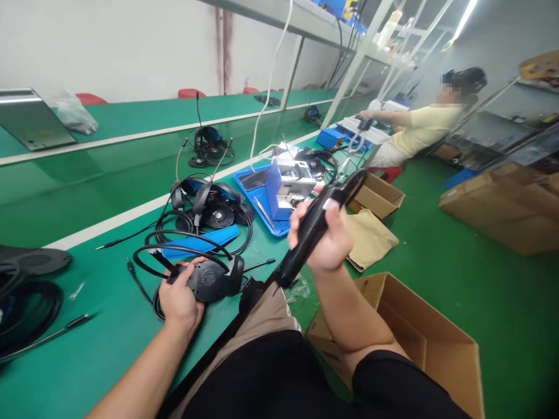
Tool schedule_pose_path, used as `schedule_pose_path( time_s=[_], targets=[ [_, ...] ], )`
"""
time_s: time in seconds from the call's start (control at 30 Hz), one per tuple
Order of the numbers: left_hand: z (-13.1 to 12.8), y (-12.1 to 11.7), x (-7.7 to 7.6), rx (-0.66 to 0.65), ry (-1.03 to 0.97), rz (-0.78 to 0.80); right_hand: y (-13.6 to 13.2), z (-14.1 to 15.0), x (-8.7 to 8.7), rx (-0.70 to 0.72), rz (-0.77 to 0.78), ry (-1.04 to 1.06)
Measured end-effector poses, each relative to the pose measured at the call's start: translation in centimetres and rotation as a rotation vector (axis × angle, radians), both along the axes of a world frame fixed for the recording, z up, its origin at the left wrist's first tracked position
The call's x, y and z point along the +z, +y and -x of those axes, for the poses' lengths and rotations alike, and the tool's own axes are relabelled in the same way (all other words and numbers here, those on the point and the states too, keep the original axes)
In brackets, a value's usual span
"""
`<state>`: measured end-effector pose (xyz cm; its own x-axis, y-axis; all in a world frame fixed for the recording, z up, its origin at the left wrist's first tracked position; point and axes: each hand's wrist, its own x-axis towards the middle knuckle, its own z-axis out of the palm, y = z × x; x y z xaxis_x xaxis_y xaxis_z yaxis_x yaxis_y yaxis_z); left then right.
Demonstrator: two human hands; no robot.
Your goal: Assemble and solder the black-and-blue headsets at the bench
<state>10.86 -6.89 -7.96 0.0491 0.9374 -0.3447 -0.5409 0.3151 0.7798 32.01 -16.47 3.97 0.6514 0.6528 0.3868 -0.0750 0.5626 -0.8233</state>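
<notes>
The left hand (180, 295) has its fingers clamped on a headset (210, 280), low and left of the frame's middle, over the bench (116, 308). The right hand (325, 241) has its fingers wrapped around a black tool (309, 230) near the middle.

– Which colours are showing?
– The headset (209, 279) is showing black; at one o'clock from it, the tray (280, 230) is showing blue.
– And at four?
– The carton (428, 343) is showing brown.

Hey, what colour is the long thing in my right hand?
The long thing is black; the head view shows it.
</notes>
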Motion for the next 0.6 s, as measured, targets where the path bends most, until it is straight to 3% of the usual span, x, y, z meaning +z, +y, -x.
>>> schedule_pose_path(
  time_s=[0.07, 0.13, 0.2, 0.37, 0.6],
  targets=[
    [0.0, 0.1, -0.3, 0.000, 0.008, -0.028, -0.4, 4.6, -0.1, 0.134, -0.024, 0.080],
    [0.0, 0.1, -0.4, -0.005, 0.011, -0.044, 0.2, 8.1, -0.6, 0.131, -0.062, 0.117],
    [0.0, 0.0, -0.3, -0.019, 0.006, -0.053, 1.5, 10.2, -1.2, 0.042, -0.092, 0.087],
    [0.0, -0.4, -0.2, -0.029, -0.071, -0.115, 5.0, 11.3, -2.2, -0.268, -0.080, -0.040],
    [-0.2, -0.9, -1.3, 0.000, -0.101, -0.098, 6.9, 11.9, -2.8, -0.430, -0.072, -0.147]
  ],
)
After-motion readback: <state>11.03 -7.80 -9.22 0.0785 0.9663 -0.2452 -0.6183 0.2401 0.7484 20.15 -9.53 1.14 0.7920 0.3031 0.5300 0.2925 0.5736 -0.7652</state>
